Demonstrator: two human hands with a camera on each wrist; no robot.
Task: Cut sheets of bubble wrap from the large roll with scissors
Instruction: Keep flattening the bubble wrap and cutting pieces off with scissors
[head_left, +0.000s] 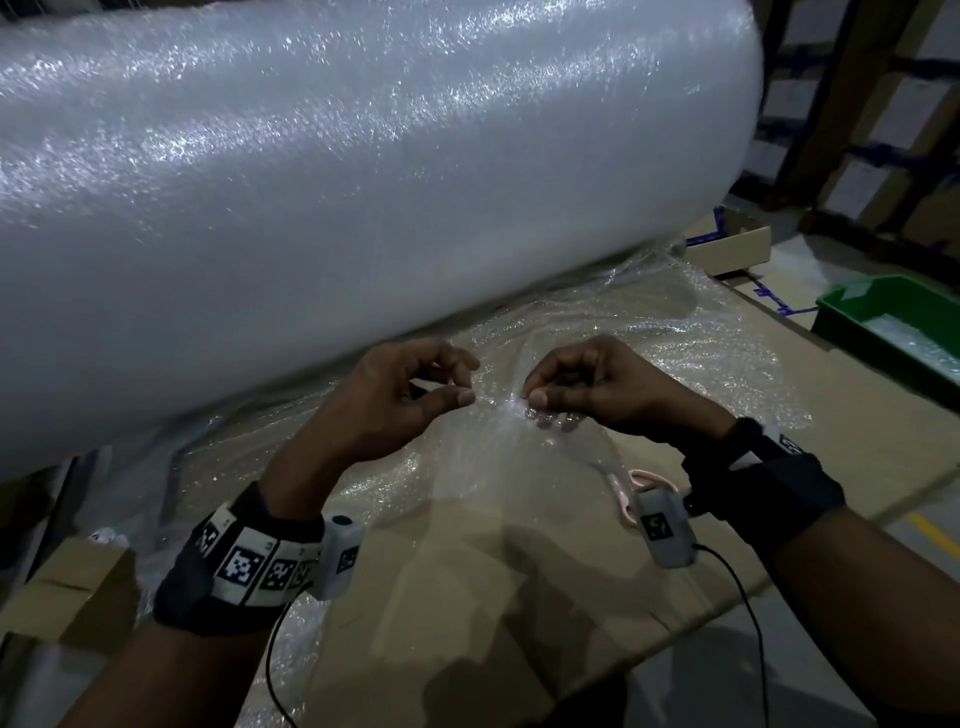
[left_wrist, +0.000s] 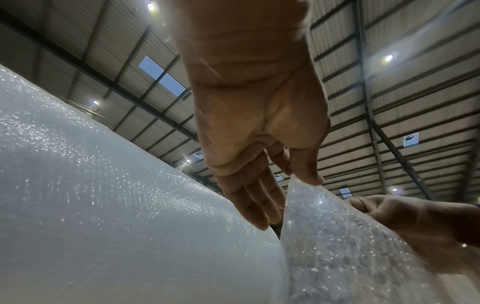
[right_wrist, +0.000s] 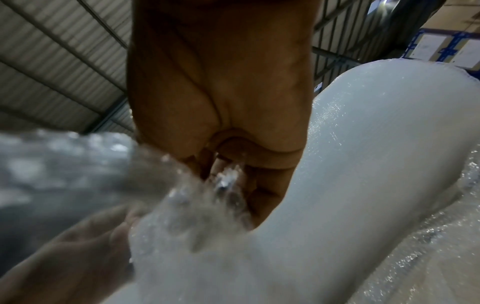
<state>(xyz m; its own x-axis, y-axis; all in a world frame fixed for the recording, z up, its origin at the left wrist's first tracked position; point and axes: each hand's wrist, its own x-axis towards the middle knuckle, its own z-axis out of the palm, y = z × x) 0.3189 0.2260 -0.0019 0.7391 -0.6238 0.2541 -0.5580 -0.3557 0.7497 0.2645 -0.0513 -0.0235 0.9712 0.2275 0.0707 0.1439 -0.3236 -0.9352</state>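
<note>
Hands: two, close together, the left hand (head_left: 410, 395) and the right hand (head_left: 587, 384) each pinching the loose bubble wrap sheet (head_left: 493, 452) between thumb and fingers.
Roll: one large roll (head_left: 337, 197) just beyond both hands.
Scissors: one pink pair (head_left: 631, 493) under the right wrist.
Bin: one green bin (head_left: 852, 317) beyond the right hand.

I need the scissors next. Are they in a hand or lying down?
Lying down: the pink-handled scissors lie under the bubble wrap sheet, which both hands pinch.
</note>
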